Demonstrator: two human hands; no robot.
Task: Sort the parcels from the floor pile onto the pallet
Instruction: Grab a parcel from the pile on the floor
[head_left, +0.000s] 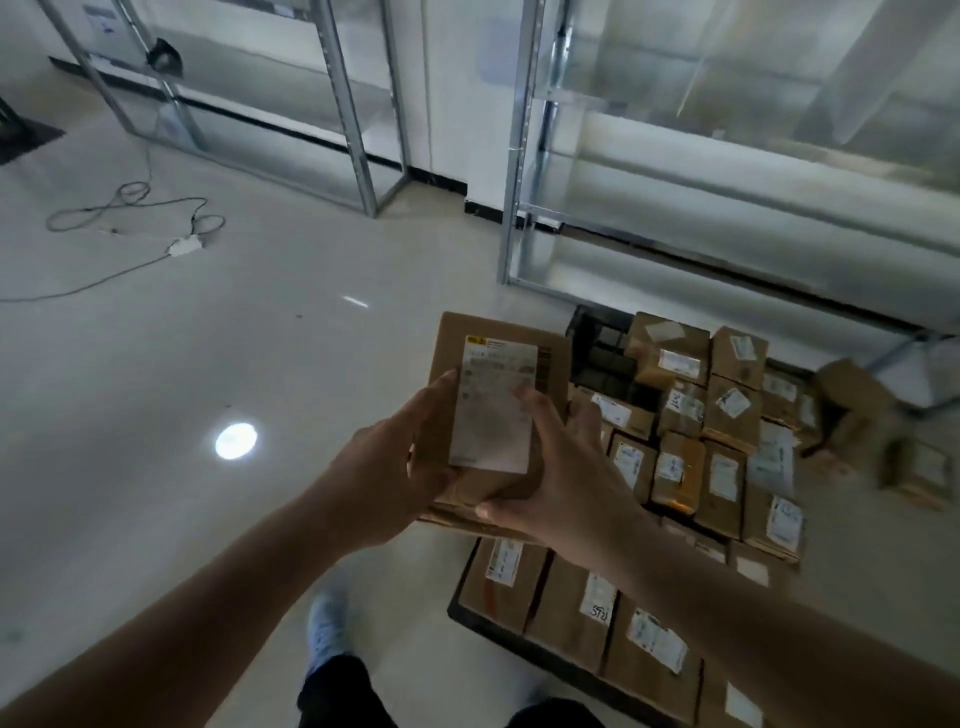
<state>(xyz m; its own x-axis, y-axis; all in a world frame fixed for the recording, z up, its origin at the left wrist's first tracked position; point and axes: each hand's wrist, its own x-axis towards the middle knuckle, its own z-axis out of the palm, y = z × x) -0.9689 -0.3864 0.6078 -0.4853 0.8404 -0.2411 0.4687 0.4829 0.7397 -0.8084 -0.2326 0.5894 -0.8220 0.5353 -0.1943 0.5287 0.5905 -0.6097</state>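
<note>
Both hands, left (400, 467) and right (566, 478), grip one parcel (498, 364) (labelled).

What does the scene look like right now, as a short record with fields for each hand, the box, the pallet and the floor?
left hand: grips the box's left edge
right hand: grips its near right corner, fingers on the label
box: brown cardboard, white label up, held above the floor
pallet: dark, mostly covered with labelled boxes
floor: pale, glossy, cable lying at left
shelves: metal, behind the pallet

Brown cardboard parcel (498, 358), big white label up, held above the black pallet (597, 338) packed with labelled boxes (722, 478).
</note>
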